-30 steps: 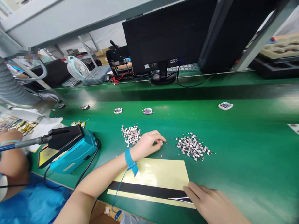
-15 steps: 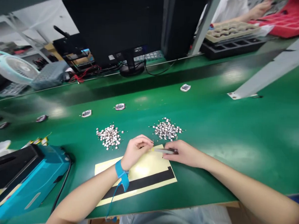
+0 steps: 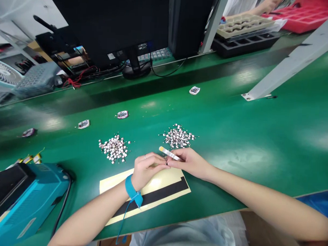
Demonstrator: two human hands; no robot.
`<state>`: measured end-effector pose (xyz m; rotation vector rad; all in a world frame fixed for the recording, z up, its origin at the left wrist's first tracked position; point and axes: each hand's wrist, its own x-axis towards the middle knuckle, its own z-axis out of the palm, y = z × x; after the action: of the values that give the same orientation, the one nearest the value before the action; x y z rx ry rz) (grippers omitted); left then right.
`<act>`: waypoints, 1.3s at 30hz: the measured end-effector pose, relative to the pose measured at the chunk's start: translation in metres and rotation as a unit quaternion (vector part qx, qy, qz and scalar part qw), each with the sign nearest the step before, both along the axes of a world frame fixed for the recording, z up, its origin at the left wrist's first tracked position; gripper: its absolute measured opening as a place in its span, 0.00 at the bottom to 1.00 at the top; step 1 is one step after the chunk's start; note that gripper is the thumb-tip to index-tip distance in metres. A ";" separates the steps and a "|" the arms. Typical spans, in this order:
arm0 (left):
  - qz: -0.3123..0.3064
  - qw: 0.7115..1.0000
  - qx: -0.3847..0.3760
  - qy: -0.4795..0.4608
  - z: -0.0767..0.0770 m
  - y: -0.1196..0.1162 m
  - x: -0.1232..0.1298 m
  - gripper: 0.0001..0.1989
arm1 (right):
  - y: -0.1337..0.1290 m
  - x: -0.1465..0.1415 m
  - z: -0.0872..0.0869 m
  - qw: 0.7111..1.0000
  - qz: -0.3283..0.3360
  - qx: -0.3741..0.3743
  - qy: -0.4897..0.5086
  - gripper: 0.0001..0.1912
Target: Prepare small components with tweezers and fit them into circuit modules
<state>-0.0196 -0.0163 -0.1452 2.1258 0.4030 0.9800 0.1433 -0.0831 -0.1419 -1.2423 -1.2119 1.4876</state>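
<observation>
Along the green desk [image 3: 273, 148], a heap of tiny components [image 3: 114, 148] lay largely unworked at left; the left hand [image 3: 148, 167] had its fingers [image 3: 155, 163] closed beside a pale strip [image 3: 169, 153], which the right hand [image 3: 191, 163] gripped, below a second full heap [image 3: 177, 136].

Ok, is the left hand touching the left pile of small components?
Apart: the head view shows green bench mat between the left hand and the pile of small components.
</observation>
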 end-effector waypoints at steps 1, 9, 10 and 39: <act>-0.006 1.000 0.009 0.000 0.000 0.000 0.000 0.06 | 0.000 0.000 0.000 1.000 0.003 -0.003 0.002 0.10; 0.004 0.997 0.070 0.022 -0.002 -0.001 0.000 0.15 | 0.000 0.002 0.002 1.000 0.016 -0.002 -0.020 0.10; 0.001 0.997 0.073 0.020 -0.003 -0.001 0.000 0.15 | 0.000 0.002 0.002 0.999 0.018 0.000 -0.028 0.10; -0.014 0.997 0.058 -0.046 -0.001 -0.004 -0.003 0.09 | -0.006 -0.007 0.013 0.991 -0.071 -0.059 0.099 0.16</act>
<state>-0.0228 -0.0202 -0.1459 2.1729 0.2765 1.1051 0.1360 -0.0889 -0.1287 -1.1997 -0.8981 1.5553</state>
